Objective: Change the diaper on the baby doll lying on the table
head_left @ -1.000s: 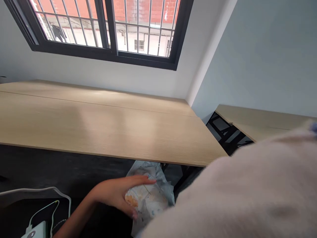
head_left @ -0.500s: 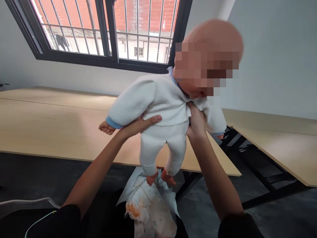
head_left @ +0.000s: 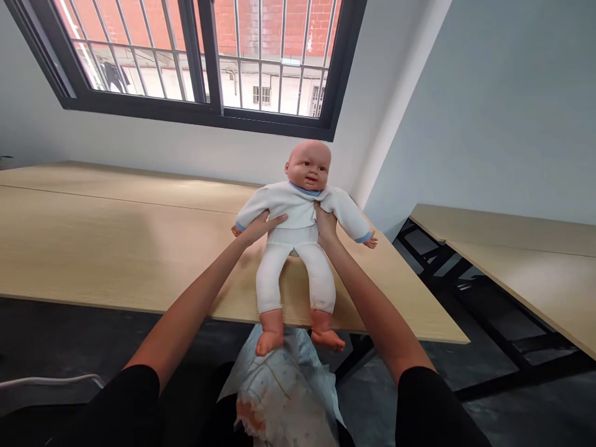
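A baby doll (head_left: 300, 208) in a white top with blue collar and cuffs and white trousers sits near the front edge of the wooden table (head_left: 116, 248), facing me. Its bare feet hang past the edge. My left hand (head_left: 264, 227) is wrapped round one side of its waist, thumb across the front of the top. On the other side my right hand (head_left: 325, 223) grips it under the arm, with fingertips partly hidden by the cloth. Below the feet, a crumpled pale blue and white sheet-like thing (head_left: 288, 391) with an orange patch lies on my lap.
Behind the table is a wall with a dark-framed barred window (head_left: 214, 115). To the right, across a gap, stands a second wooden table (head_left: 526, 267) on black legs. A pale curved rail (head_left: 56, 380) shows at lower left.
The doll has moved away from me and down, from held up and leaning right to sitting upright on the table. Both my hands have stayed on it, arms now stretched farther forward.
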Tool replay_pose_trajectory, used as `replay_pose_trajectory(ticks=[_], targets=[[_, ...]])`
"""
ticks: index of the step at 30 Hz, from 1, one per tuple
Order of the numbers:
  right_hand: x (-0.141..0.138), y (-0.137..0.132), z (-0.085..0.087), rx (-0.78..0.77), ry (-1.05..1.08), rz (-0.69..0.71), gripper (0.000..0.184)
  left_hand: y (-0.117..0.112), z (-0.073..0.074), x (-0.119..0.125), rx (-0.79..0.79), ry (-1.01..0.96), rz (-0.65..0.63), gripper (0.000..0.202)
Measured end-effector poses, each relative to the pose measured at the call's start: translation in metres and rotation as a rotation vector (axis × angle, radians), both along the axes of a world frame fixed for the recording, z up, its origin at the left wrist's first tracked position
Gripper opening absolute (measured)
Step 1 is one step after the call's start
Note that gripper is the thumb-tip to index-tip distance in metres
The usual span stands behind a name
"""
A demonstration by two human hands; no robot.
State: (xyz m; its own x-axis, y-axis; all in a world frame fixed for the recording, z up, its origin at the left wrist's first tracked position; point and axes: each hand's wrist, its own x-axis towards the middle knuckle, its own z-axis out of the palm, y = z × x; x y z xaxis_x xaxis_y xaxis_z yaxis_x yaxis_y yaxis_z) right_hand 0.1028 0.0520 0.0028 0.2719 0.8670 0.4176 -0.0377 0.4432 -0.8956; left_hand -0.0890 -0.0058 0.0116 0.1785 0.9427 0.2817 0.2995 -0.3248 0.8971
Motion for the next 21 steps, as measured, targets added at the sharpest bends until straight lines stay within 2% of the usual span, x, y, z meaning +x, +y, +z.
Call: replay_pose_trajectory(ticks=[3,6,14,21], targets=[[-0.003,0.009,-0.010,-0.045,0.051,0.002,0.057,0.012,-0.017,-0.005,-0.014,0.042,0.046,0.086],[-0.006,0.019,-0.019,-0.073,0.076,0.012,0.056,0.022,-0.027,-0.011,-0.013,0.084,0.061,0.088],[-0.010,0.039,-0.044,-0.170,0.086,0.003,0.045,0.040,-0.036,-0.011,0.008,0.113,0.038,0.084],[-0.006,0.041,-0.051,-0.229,-0.015,0.040,0.034,0.041,-0.045,-0.007,-0.035,0.137,0.074,0.090]])
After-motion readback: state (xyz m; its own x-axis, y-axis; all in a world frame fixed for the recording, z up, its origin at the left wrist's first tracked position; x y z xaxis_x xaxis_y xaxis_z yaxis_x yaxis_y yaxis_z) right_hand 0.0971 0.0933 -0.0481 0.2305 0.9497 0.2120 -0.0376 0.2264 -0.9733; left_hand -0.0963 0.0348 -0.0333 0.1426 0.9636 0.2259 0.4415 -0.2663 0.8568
